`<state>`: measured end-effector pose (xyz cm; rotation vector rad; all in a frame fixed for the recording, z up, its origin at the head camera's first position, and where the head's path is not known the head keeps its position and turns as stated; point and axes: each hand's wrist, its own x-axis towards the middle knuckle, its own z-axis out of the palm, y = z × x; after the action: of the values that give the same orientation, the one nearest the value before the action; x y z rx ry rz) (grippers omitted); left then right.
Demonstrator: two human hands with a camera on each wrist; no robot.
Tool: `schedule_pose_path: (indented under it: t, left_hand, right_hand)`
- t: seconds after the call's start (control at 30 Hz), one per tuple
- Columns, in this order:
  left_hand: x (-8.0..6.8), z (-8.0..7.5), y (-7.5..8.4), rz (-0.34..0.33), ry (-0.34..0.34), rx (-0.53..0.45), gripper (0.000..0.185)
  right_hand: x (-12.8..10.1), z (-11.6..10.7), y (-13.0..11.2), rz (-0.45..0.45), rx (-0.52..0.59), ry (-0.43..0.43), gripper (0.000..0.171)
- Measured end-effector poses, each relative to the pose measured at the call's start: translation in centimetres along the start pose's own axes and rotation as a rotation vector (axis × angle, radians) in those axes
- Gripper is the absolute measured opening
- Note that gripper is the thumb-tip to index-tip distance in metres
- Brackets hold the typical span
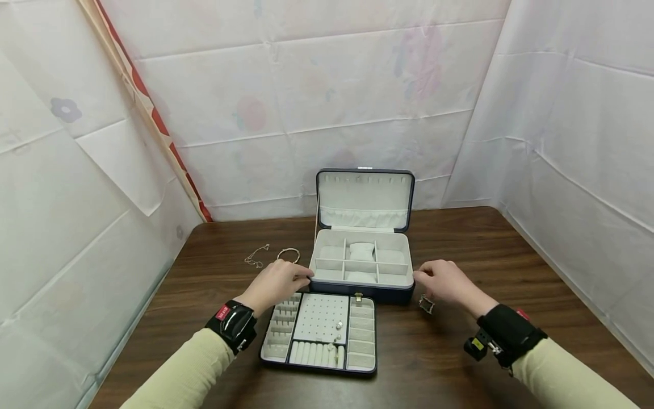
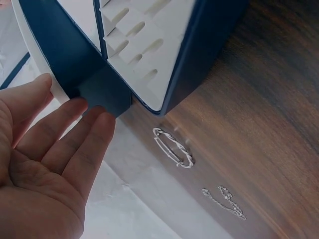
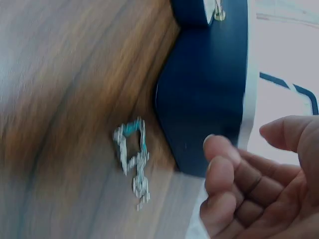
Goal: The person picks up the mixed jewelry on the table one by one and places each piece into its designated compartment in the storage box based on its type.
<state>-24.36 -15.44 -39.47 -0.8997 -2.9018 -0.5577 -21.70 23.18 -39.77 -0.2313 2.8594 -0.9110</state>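
A dark blue jewelry box stands with its lid up, its white interior split into several compartments, two with small cushions. My left hand is at its front left corner; in the left wrist view the thumb and fairly straight fingers lie near the white rim. On the opposite side, my right hand is by the front right corner, thumb apart from the loosely bent fingers. A lift-out jewelry tray lies in front of the box, holding small earrings and ring slots.
Left of the box lie a twisted bangle and a thin chain. Beside the box's right side is a squarish silvery piece of jewelry with turquoise parts, beneath my right hand. White cloth hangs behind the wooden table.
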Motion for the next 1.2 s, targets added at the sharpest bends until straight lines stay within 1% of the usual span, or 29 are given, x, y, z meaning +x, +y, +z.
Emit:
schedule_pose_path:
  t: [0.17,0.23,0.33,0.43,0.7,0.83,0.9,1.03,1.2]
  left_hand:
    - [0.2,0.2,-0.1,0.020,0.033,0.002,0.015]
    - [0.3,0.3,0.0,0.016,0.041,0.004,0.015]
    - [0.4,0.4,0.1,-0.007,0.039,-0.001,0.014]
    - [0.5,0.4,0.2,-0.028,0.034,-0.007,0.014]
    - [0.5,0.6,-0.1,-0.020,0.049,-0.013,0.013]
    - [0.5,0.6,-0.1,-0.038,0.044,-0.027,0.013]
    - [0.4,0.5,-0.1,-0.048,0.041,-0.033,0.013]
    - [0.4,0.5,0.0,-0.059,0.029,-0.038,0.014]
    - [0.4,0.4,0.0,-0.047,0.021,-0.036,0.015]
  right_hand:
    - [0.0,-1.1,1.1,-0.074,-0.064,0.027,0.024]
    - [-0.1,-1.4,1.4,-0.096,-0.092,0.037,0.023]
    - [-0.2,-1.7,1.8,-0.118,-0.123,0.043,0.021]
    - [-0.1,-1.7,2.4,-0.143,-0.143,0.019,0.019]
    - [-0.1,-0.6,3.8,-0.307,-0.210,-0.073,0.022]
    - [-0.3,0.1,4.1,-0.376,-0.238,-0.096,0.022]
    - [-0.3,0.5,4.3,-0.410,-0.265,-0.099,0.022]
    - [-0.4,1.2,4.8,-0.456,-0.319,-0.073,0.022]
    - [-0.2,1.7,5.2,-0.473,-0.346,-0.034,0.021]
